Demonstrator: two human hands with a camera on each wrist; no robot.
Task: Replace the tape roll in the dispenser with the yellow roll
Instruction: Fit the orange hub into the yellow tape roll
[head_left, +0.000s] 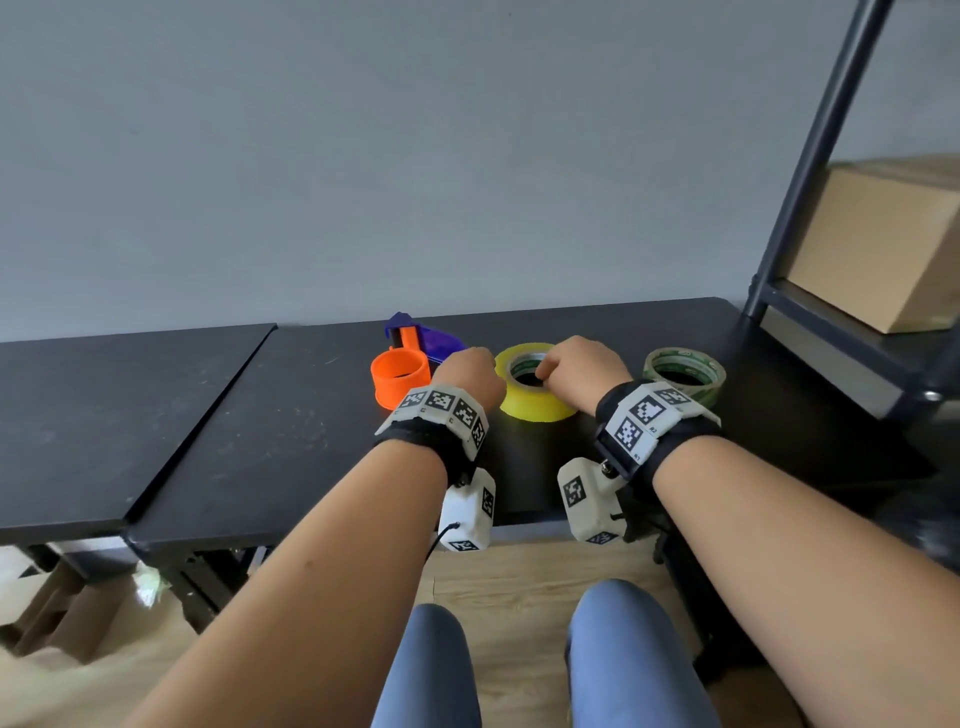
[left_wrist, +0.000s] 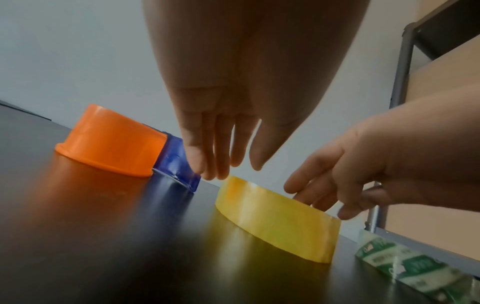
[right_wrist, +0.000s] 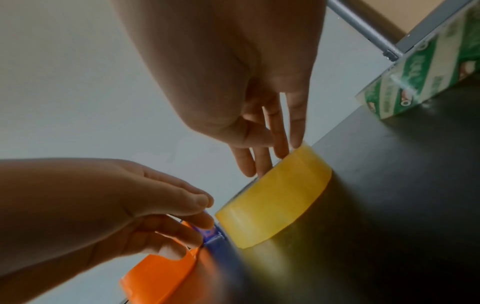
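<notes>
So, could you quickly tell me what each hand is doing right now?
Left hand: open, holding nothing, fingers at the dispenser.
Right hand: open, fingertips at the yellow roll.

On the table (head_left: 218, 415), the dispenser (head_left: 410, 364) sits just left of my left hand (head_left: 467, 371); one tape roll (head_left: 535, 384) lies between my hands, another roll (head_left: 685, 374) right of my right hand (head_left: 582, 366).

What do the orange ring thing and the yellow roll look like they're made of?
The orange ring looks like moulded plastic: opaque, evenly coloured, with a smooth satin sheen and a small flange at its base. The yellow roll seems to be wound glossy plastic film tape: slightly translucent, with shiny streaks along its side. Its printed inner core is probably cardboard.
</notes>
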